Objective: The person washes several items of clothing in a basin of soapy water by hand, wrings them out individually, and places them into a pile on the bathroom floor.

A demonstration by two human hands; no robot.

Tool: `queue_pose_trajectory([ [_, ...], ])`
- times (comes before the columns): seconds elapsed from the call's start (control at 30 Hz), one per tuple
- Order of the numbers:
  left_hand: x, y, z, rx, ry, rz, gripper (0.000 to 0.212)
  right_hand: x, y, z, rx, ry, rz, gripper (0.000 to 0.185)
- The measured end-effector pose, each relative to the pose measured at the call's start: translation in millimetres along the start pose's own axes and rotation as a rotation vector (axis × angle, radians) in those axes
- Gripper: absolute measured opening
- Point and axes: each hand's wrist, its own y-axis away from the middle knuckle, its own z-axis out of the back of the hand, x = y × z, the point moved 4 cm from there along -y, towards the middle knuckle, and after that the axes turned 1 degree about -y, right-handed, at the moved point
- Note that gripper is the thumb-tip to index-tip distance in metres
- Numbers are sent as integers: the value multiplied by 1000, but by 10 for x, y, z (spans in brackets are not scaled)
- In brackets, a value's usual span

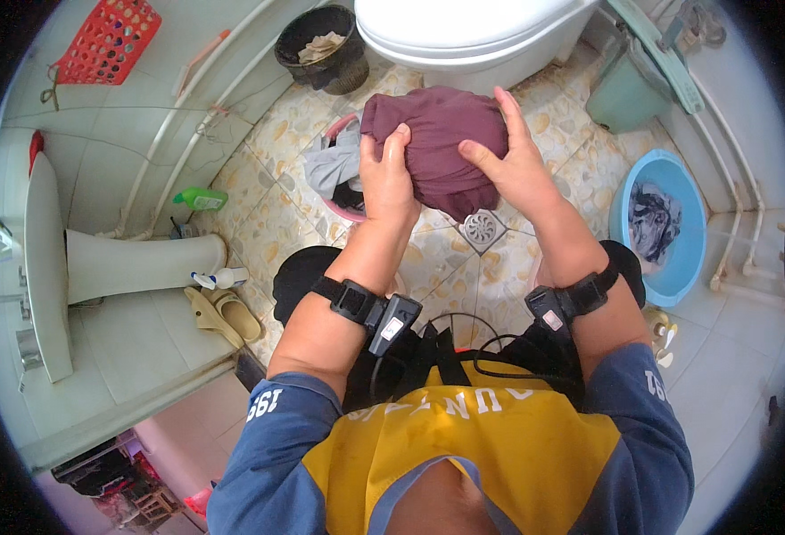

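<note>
A bunched maroon cloth, rolled into a loose bundle, is held up in front of me above the tiled floor. My left hand grips its left side, thumb and finger pressed on the fabric. On the right side, my right hand holds it with the thumb on top and the fingers spread along the edge. Behind the bundle, a pink basin on the floor is partly hidden. Grey fabric hangs over its rim, with dark fabric inside.
A blue basin with wet dark-patterned cloth stands right. Ahead are a toilet, a black bin and a green bucket. Left are a pedestal sink, a green bottle and slippers. A floor drain lies below.
</note>
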Motion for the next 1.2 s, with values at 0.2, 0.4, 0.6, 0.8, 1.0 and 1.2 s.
queue_pose_trajectory([
  [0.2, 45, -41, 23, -47, 206, 92, 27, -256, 109, -169, 33, -978, -549, 66],
  [0.4, 225, 50, -91, 322, 307, 420, 39, 1, 65, -102, 123, -1309, -463, 48],
  [0.6, 234, 104, -85, 336, 241, 525, 53, 196, 119, 113, 13, -634, -92, 34],
  [0.8, 214, 184, -125, 377, 309, 593, 55, 269, 197, 30, 146, -782, -119, 36],
  [1.0, 300, 159, -129, 406, 369, 587, 45, 213, 176, -5, 163, -1044, -234, 41],
  [1.2, 267, 67, -41, 269, 311, 498, 36, 485, 175, 218, -167, -509, 233, 51],
])
